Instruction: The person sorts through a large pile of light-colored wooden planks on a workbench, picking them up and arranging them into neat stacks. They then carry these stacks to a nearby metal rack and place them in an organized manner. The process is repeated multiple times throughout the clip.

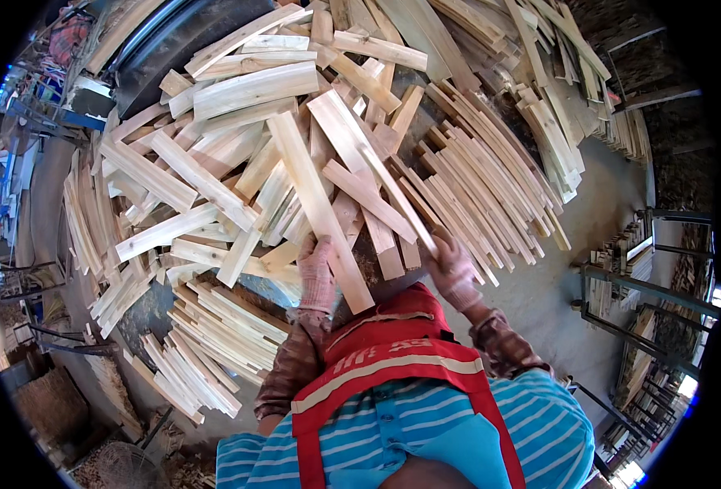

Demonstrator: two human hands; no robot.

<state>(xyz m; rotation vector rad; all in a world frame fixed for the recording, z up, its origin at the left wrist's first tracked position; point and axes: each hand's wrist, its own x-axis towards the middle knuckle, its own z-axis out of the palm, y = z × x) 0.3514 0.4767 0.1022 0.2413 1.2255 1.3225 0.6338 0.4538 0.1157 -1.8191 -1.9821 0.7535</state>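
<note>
Pale pinkish work gloves cover both hands. My left hand [316, 275] is closed on the left edge of a long wooden board [318, 208], close to its near end. The board slants away from me over the pile. With my right hand [452, 273] I grip the near end of another wooden board [369, 167], which leans away to the upper left with its narrow edge toward me. Between these two lies a shorter reddish slat [369, 201], crossing other pieces. The fingers of both hands are partly hidden.
A jumbled heap of loose boards [254, 85] fills the far side. Stacked rows of slats stand at right [483, 183] and at lower left [230, 322]. Metal racks [646, 289] holding wood are at the far right. A red apron [393, 338] covers my front.
</note>
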